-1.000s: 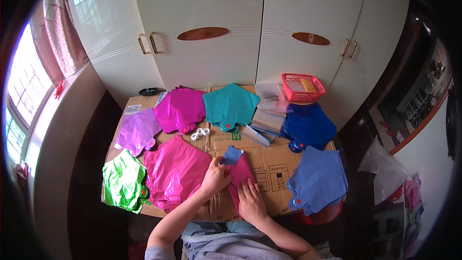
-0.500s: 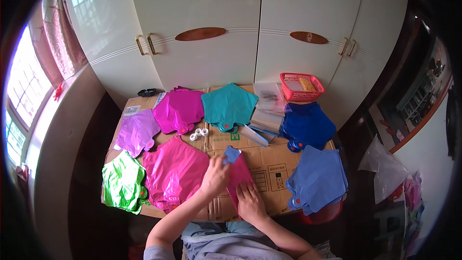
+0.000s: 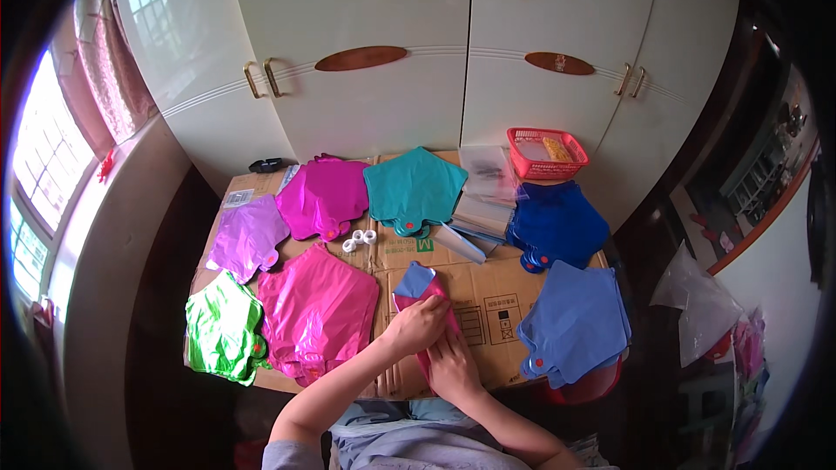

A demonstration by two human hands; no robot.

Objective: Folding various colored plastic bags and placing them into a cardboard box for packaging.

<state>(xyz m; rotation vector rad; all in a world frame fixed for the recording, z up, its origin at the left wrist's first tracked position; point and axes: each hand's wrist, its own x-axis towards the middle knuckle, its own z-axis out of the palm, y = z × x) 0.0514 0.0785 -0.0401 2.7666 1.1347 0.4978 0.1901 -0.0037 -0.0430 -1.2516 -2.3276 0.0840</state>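
In front of me on the cardboard lies a narrow folded packet of foil balloons, pink [image 3: 403,300] with a blue foil part [image 3: 415,279] showing at its far end. My left hand [image 3: 416,328] is closed on the packet's upper half, fingers curled at its right edge. Just below it, my right hand [image 3: 455,371] lies with fingers stretched over the lower part, pressing it down. The two hands almost touch. To the left is a stack of flat pink foil balloons [image 3: 318,309]; to the right, a stack of light blue ones [image 3: 579,322].
More flat foil stacks ring the cardboard [image 3: 488,278]: green [image 3: 222,328], lilac [image 3: 246,235], magenta [image 3: 322,198], teal [image 3: 415,189] and dark blue [image 3: 562,224]. White tape rolls [image 3: 359,238], clear plastic sleeves [image 3: 483,172] and a red basket [image 3: 527,167] stand farther back, before white cabinets [image 3: 366,0].
My left hand has moved from the packet's far left edge nearer and to the right, beside my right hand. More of the blue foil now shows. My right hand has barely moved.
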